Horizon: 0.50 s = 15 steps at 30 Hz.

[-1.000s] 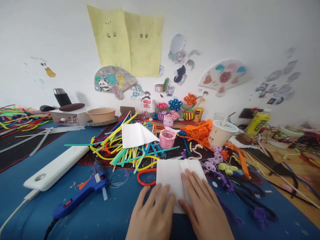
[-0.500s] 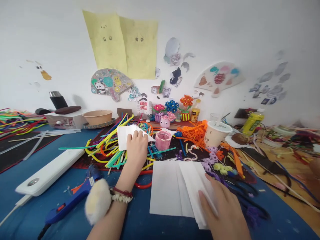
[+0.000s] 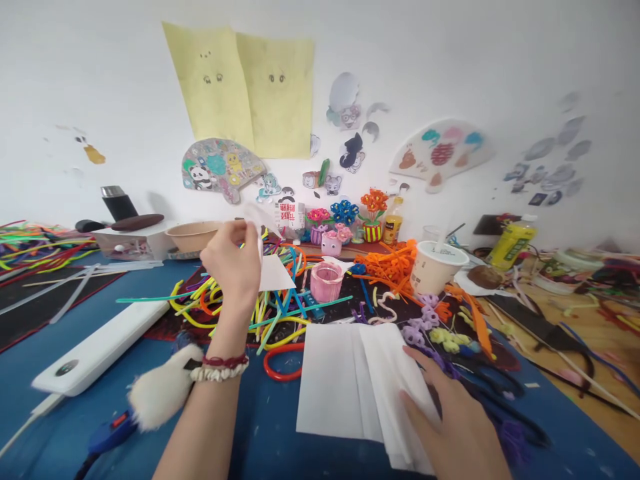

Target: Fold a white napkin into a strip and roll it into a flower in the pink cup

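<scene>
My left hand (image 3: 231, 263) is raised over a heap of colourful pipe cleaners (image 3: 273, 327). Its fingers pinch a thin white tissue (image 3: 261, 220), blurred and partly behind the hand. Just right of that hand, a flat white piece (image 3: 277, 273) shows above the heap; whether it joins the pinched tissue I cannot tell. On the blue table, a white tissue (image 3: 335, 387) lies unfolded, with a thicker folded strip (image 3: 395, 380) along its right side. My right hand (image 3: 450, 413) grips the right edge of that strip between thumb and fingers.
A pink pot (image 3: 326, 281) stands beyond the tissue, with a lidded cup (image 3: 437, 267) to its right. At left lie a white power bank (image 3: 100, 347) and a blue glue gun (image 3: 113, 430). A fluffy white ornament (image 3: 163, 390) hangs at my left wrist.
My left hand has moved up and left from the pipe cleaners, with tissue pinched in it. The fluffy ornament has swung left. My right hand has stayed nearly in place.
</scene>
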Each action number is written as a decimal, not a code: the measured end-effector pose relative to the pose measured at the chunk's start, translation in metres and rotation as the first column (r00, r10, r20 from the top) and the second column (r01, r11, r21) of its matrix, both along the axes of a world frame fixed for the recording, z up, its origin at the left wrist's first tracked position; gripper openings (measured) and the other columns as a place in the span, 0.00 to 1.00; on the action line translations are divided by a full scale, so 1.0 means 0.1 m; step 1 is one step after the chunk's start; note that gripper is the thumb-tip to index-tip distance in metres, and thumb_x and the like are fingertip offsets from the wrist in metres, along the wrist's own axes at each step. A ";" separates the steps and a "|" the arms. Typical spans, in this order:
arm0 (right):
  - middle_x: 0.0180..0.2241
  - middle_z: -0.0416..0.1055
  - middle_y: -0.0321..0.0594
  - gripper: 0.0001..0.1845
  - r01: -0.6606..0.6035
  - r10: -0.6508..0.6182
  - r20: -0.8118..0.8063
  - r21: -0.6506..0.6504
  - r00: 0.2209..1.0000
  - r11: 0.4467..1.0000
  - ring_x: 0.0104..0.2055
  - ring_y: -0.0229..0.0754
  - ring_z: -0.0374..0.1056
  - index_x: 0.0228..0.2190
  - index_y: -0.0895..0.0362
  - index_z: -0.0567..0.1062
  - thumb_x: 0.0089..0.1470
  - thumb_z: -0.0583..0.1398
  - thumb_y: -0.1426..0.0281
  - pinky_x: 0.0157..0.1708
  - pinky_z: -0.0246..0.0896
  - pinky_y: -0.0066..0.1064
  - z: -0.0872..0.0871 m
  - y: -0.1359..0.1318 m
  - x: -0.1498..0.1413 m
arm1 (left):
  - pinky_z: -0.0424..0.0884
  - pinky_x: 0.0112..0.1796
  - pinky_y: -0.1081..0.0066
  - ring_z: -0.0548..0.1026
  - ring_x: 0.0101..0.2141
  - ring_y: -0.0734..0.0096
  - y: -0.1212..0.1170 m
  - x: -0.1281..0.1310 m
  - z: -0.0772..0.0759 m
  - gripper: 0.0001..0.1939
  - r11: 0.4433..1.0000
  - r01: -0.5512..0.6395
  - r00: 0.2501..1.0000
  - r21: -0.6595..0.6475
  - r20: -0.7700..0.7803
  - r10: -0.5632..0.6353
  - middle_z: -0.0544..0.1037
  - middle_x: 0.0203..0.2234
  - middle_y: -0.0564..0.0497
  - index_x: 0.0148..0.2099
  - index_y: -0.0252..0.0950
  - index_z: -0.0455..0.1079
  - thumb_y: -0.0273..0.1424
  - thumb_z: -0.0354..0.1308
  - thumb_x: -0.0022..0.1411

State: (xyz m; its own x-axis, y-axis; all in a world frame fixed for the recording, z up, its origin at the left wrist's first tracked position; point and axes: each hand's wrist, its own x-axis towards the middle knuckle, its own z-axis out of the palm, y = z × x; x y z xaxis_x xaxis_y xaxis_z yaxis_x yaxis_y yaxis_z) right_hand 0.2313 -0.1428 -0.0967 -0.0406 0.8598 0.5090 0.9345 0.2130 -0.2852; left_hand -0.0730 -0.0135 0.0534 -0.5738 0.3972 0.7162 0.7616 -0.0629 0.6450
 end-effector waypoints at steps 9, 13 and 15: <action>0.38 0.79 0.36 0.24 0.146 -0.163 -0.212 -0.092 0.964 0.985 0.33 0.45 0.77 0.52 0.46 0.73 0.54 0.56 0.57 0.27 0.69 0.31 0.18 -0.07 0.09 | 0.71 0.35 0.70 0.75 0.31 0.71 -0.11 -0.04 0.26 0.04 0.909 -0.053 0.956 0.413 0.283 -0.073 0.71 0.24 0.55 0.32 0.39 0.60 0.29 0.51 0.61; 0.35 0.79 0.34 0.26 0.205 -0.247 -0.228 -0.191 0.942 0.960 0.33 0.46 0.77 0.51 0.44 0.73 0.51 0.57 0.52 0.24 0.68 0.31 0.14 -0.05 0.40 | 0.70 0.39 0.67 0.74 0.34 0.70 -0.51 0.07 0.34 0.04 0.905 0.040 0.991 0.424 0.098 -0.090 0.71 0.25 0.56 0.33 0.39 0.64 0.31 0.56 0.60; 0.37 0.79 0.35 0.26 0.216 -0.249 -0.208 -0.170 0.946 0.961 0.34 0.47 0.77 0.50 0.45 0.74 0.52 0.57 0.52 0.26 0.69 0.32 0.11 -0.05 0.42 | 0.69 0.39 0.64 0.74 0.33 0.68 -0.77 0.16 0.23 0.04 0.934 0.036 0.995 0.357 -0.098 -0.001 0.74 0.28 0.53 0.35 0.38 0.67 0.32 0.56 0.62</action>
